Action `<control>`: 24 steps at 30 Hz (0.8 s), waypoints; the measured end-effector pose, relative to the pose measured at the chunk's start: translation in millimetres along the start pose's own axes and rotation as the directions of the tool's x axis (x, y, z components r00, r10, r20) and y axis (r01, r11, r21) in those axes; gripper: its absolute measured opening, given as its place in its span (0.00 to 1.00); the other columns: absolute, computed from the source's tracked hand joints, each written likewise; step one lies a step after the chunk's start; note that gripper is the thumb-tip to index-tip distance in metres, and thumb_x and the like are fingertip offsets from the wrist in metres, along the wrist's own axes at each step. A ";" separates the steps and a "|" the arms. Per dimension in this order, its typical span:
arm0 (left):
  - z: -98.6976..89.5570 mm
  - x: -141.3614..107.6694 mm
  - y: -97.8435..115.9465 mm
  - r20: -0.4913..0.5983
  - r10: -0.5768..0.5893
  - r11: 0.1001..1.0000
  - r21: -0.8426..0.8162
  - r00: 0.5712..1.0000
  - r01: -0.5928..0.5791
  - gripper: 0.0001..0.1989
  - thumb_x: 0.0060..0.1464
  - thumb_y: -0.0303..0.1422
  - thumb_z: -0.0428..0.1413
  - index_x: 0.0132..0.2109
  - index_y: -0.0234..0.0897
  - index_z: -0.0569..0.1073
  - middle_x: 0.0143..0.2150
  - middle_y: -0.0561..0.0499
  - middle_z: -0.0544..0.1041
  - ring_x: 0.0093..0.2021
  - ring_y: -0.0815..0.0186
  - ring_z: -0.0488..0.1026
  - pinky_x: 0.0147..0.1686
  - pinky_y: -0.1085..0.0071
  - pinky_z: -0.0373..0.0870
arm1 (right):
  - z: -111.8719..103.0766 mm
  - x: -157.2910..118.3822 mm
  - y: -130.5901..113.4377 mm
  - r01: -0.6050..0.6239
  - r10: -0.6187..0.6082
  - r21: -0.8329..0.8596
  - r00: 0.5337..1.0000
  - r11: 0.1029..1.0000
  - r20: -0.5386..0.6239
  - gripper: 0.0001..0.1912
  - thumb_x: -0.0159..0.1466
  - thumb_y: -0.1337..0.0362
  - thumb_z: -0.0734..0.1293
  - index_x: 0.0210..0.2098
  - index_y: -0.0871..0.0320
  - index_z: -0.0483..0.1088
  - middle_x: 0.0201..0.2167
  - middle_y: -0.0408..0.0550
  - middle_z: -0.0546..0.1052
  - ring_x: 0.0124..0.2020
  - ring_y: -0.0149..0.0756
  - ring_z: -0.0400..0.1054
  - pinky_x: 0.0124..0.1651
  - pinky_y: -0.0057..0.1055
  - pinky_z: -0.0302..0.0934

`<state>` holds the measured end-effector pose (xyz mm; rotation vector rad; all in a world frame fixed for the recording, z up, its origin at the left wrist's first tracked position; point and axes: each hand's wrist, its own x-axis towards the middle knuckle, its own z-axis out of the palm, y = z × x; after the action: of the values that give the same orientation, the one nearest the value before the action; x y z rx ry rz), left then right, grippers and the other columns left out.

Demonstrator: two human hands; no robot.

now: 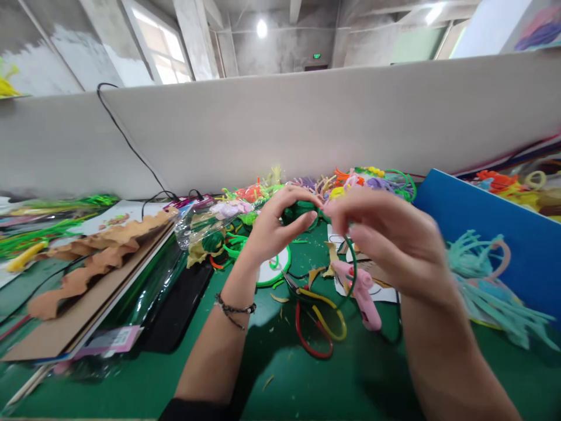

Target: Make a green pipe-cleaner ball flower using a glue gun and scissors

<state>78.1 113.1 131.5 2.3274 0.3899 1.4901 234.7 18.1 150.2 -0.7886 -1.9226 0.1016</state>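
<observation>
My right hand (385, 234) is raised over the table, blurred by motion. Its fingers are closed on a dark green pipe cleaner (355, 266), which hangs in a curve below them. My left hand (284, 221) is held up beside it, fingers arched and thumb apart, with its fingertips meeting those of the right hand. Nothing shows between its thumb and fingers. Below the hands lie pliers (322, 321) with one red and one yellow handle. A pink glue gun (362, 292) rests under my right hand. Behind my left wrist is a white disc (274, 269) with a bright green edge.
Cardboard and crinkled brown paper (87, 269) lie at left, near a black flat case (179, 310). Colourful pipe-cleaner pieces (249, 193) are heaped at the back. A blue board (495, 228) leans at right behind turquoise strands (499, 292). A white partition (263, 128) closes the table's far side.
</observation>
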 end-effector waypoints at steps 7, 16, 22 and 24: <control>12.6 -0.9 0.1 -0.112 0.211 0.904 0.401 0.971 -0.150 0.06 0.52 0.29 0.54 0.39 0.40 0.69 0.40 0.49 0.69 0.42 0.68 0.68 0.42 0.68 0.68 | 33.9 26.8 43.2 -0.159 0.164 -0.172 0.986 0.972 0.015 0.29 0.56 0.54 0.64 0.54 0.55 0.55 0.51 0.54 0.66 0.49 0.44 0.63 0.48 0.43 0.61; 13.9 -1.2 -6.2 -0.069 0.258 0.864 0.463 0.964 -0.198 0.06 0.53 0.32 0.54 0.40 0.40 0.69 0.42 0.48 0.69 0.44 0.66 0.68 0.43 0.67 0.69 | 37.4 26.6 43.5 -0.198 0.190 -0.130 0.979 0.971 -0.071 0.19 0.58 0.52 0.60 0.44 0.57 0.64 0.42 0.54 0.73 0.42 0.41 0.67 0.43 0.40 0.62; 18.0 -1.9 -2.8 -0.057 0.204 0.906 0.391 0.977 -0.166 0.06 0.52 0.30 0.53 0.40 0.39 0.68 0.42 0.47 0.69 0.44 0.66 0.68 0.42 0.67 0.68 | 39.5 26.5 46.3 -0.179 0.139 -0.152 0.961 0.972 -0.239 0.11 0.60 0.60 0.57 0.35 0.57 0.67 0.32 0.49 0.74 0.35 0.36 0.68 0.38 0.36 0.63; 19.5 -2.0 -1.3 -0.065 0.192 0.917 0.367 0.979 -0.155 0.07 0.52 0.30 0.53 0.41 0.39 0.68 0.42 0.48 0.70 0.44 0.65 0.68 0.43 0.66 0.68 | 37.9 26.1 45.5 -0.182 0.142 -0.125 0.951 0.975 -0.273 0.10 0.60 0.64 0.56 0.33 0.56 0.68 0.30 0.48 0.74 0.34 0.35 0.68 0.36 0.34 0.63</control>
<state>95.0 110.6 121.7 2.6351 0.5347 1.7496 217.8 78.4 134.1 -1.0088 -1.6253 -0.0458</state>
